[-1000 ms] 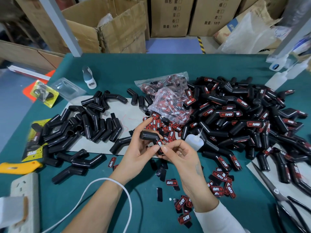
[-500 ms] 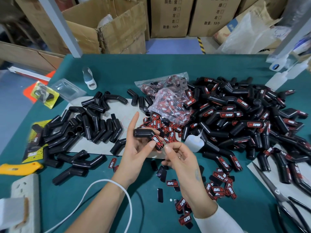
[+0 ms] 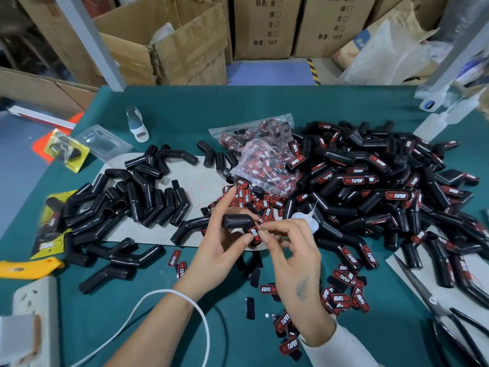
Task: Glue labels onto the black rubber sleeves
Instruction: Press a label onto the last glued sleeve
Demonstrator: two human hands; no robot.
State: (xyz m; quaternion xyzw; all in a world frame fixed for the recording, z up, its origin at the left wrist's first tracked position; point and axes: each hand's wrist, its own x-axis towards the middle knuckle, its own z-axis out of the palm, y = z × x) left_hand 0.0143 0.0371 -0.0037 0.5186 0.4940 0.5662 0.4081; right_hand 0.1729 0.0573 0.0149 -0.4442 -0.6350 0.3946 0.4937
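Cardboard boxes point(image 3: 264, 27) stand behind our green table point(image 3: 185, 107), and we work at the middle of it. Our left hand point(image 3: 217, 250) grasps one black rubber sleeve point(image 3: 236, 221) above the table; the thumb presses on the lower end, where a red and black label point(image 3: 254, 233) sits, and the index finger is stretched up. Our right hand point(image 3: 293, 250) has its fingers curled, and the fingertips point(image 3: 264, 227) pinch the edge of the same label, just beside the left thumb. To the left we see unlabelled sleeves point(image 3: 127, 205) lying on a grey sheet point(image 3: 201, 186). To the right lies a big pile of labelled sleeves point(image 3: 383, 186). A clear bag of labels point(image 3: 264, 160) rests between the two groups, and loose labels point(image 3: 341, 295) are spread near our right wrist. A small white glue bottle point(image 3: 304, 215) lies behind the right hand, partly hidden. Scissors point(image 3: 444, 321) lie at the right edge, a yellow knife point(image 3: 26, 267) at the left.
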